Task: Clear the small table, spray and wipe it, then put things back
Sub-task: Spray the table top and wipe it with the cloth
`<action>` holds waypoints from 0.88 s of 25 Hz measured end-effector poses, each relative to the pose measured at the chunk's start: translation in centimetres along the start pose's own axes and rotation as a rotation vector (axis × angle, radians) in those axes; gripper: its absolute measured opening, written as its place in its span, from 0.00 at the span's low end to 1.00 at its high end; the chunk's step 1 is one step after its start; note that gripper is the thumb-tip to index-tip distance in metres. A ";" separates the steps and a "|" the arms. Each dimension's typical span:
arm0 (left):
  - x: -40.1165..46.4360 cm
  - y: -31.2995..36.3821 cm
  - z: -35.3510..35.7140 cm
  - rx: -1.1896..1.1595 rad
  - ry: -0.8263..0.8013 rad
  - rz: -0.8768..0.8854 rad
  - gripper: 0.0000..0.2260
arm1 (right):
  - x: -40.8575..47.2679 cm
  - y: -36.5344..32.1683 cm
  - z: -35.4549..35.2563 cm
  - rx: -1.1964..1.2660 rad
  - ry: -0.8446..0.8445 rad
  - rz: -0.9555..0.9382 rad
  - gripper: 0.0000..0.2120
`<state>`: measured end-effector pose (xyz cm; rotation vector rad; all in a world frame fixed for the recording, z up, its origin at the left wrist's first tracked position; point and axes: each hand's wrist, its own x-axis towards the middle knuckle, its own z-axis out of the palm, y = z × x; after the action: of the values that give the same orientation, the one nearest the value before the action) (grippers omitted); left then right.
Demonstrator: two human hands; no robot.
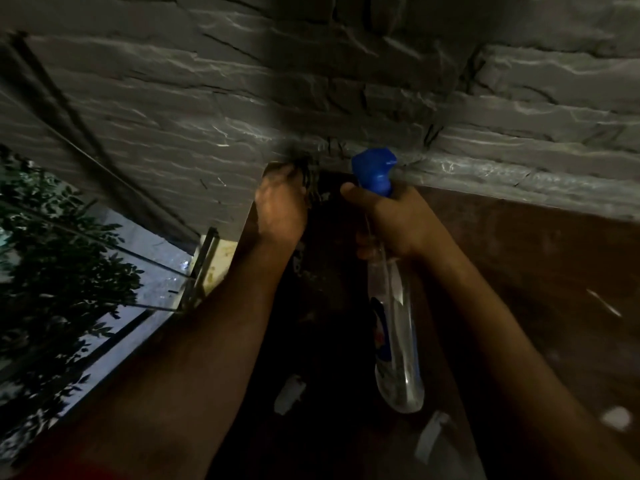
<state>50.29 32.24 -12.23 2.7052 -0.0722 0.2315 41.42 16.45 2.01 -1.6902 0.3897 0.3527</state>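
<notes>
My right hand (391, 220) grips the neck of the spray bottle (394, 327), fingers curled round it just under the blue trigger head (375, 171); the clear body hangs down below my wrist, over a dark surface I can't make out well. My left hand (280, 206) is just beside it, fingers curled on something dark (310, 181) against the grey stone wall (311, 81); I cannot tell what it is. Foliage (52, 254) shows at left.
</notes>
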 end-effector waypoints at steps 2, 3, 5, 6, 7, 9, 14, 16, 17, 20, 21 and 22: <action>-2.2 -1.6 -0.3 -0.092 -0.059 0.174 0.15 | -0.4 -0.2 0.0 0.025 0.000 0.006 0.11; -2.9 -2.7 -0.8 -0.135 -0.075 0.164 0.16 | -0.6 -0.1 0.0 0.038 0.000 0.018 0.12; -1.1 -3.6 -1.5 -0.117 -0.033 -0.027 0.14 | -0.9 0.0 0.3 0.073 0.001 0.031 0.12; 0.6 -3.1 -1.5 -0.030 -0.001 -0.130 0.13 | -0.9 0.0 0.5 0.085 0.010 0.031 0.12; 1.6 -2.3 -1.5 -0.005 -0.006 -0.179 0.13 | -0.8 0.0 0.7 0.092 0.024 0.030 0.11; 1.9 -0.6 -1.3 -0.048 -0.044 -0.099 0.12 | -0.7 -0.1 0.6 0.104 0.046 0.027 0.11; -0.9 -4.4 -2.4 -0.158 -0.059 0.246 0.13 | -1.4 0.5 0.2 0.070 0.048 0.035 0.16; 2.7 -4.7 -2.4 -0.186 0.019 -0.105 0.13 | -1.2 1.1 0.3 0.055 0.058 0.017 0.17; 3.6 -3.8 -2.1 -0.204 0.044 -0.206 0.13 | -1.0 1.4 0.3 0.039 0.068 -0.001 0.17; -0.3 0.1 -0.7 -0.197 -0.053 0.042 0.12 | -1.0 1.6 0.1 0.027 0.080 -0.016 0.15; -2.5 0.2 -0.6 -0.198 -0.074 0.203 0.11 | -1.1 1.6 0.1 0.025 0.077 -0.020 0.14; -3.6 -0.6 -1.2 -0.207 -0.092 0.301 0.11 | -1.3 1.6 0.0 0.024 0.075 -0.020 0.14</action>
<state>46.59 33.33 -11.97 2.4878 -0.5036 0.1766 39.51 16.34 1.14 -1.6860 0.4304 0.2698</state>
